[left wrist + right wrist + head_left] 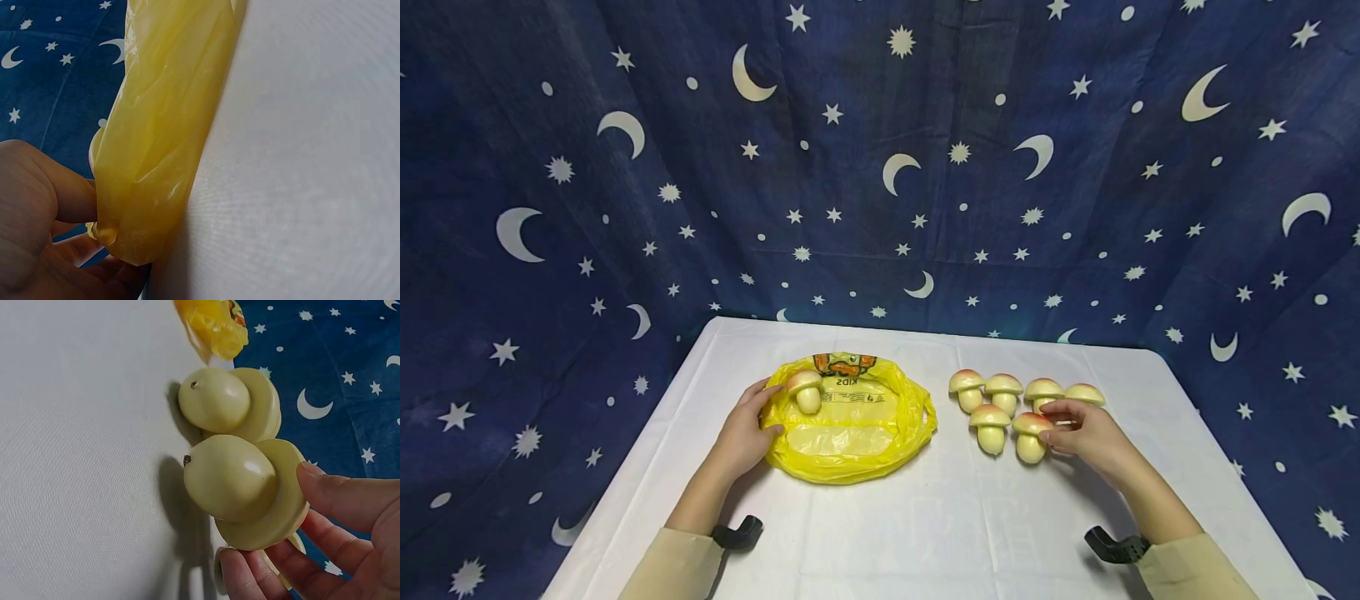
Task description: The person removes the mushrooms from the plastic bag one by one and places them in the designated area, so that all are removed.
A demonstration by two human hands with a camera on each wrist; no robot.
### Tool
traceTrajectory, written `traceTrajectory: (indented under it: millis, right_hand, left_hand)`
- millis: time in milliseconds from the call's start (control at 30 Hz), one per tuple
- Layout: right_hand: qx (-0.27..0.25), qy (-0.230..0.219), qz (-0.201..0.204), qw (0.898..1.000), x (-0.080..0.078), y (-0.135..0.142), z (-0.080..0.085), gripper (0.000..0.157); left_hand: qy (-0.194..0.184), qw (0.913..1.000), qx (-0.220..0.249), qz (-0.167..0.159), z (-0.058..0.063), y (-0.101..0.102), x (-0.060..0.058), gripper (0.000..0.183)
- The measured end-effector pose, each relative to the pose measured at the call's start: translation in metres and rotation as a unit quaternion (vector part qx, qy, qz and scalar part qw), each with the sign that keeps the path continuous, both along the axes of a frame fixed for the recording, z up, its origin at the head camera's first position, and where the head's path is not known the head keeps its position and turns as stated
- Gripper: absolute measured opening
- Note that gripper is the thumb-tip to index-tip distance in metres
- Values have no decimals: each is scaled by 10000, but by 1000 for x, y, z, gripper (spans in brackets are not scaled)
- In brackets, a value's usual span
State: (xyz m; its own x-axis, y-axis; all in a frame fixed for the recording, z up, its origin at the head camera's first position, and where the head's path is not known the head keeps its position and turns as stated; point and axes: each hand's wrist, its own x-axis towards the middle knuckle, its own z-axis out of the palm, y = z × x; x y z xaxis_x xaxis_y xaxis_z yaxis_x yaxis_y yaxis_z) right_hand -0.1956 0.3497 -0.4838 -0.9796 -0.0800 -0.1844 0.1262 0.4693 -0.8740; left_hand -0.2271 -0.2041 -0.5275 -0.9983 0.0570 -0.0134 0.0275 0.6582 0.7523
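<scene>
A yellow plastic bag (842, 471) lies spread open on the left side of the table, one toy mushroom (808, 398) inside it. My left hand (747, 437) holds the bag's left rim, thumb on the near side; in the left wrist view, the fingers (75, 250) curl at the yellow plastic. On the right, my right hand (1086, 433) pinches a cream mushroom with a reddish cap (1031, 442). The right wrist view shows the thumb on that mushroom's cap (287, 500) and the fingertips (240, 575) under it. Its round stem points toward the camera side.
Several more mushrooms (991, 429) stand close together beside and behind the pinched one. A white cloth covers the table (910, 542). Dark blue curtains (880, 167) with moons and stars rise behind and at both sides. Black wrist mounts (739, 534) sit on both forearms.
</scene>
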Motion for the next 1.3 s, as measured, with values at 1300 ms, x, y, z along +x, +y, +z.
traceTrajectory:
  millis: [1300]
  right_hand:
    - [364,233,-39,9991,-5,-2,-3,50]
  left_hand:
    - [3,10000,-18,33,2,2,2,67]
